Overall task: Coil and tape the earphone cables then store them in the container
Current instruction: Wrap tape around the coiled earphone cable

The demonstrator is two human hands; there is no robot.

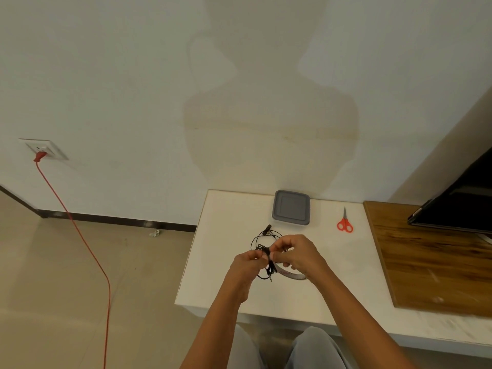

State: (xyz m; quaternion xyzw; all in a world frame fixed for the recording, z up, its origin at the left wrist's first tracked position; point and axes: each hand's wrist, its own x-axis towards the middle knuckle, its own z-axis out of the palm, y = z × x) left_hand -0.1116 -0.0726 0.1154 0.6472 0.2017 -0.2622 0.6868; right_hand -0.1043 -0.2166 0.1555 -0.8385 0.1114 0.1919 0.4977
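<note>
1. The camera rides on my head, looking forward and down across the white table (213,249) from its near edge.
2. It faces the far wall (133,75), which fills the upper half of the view; the floor (66,275) spreads to the left.
3. It sits close: my left hand (246,262) and right hand (295,253), pinching the earphone cable (267,253), land low at centre, with my knees (314,344) at the bottom edge.

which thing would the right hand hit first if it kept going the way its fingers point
Probably the left hand: the right hand points its fingers left across the black earphone cable that both pinch.
</note>
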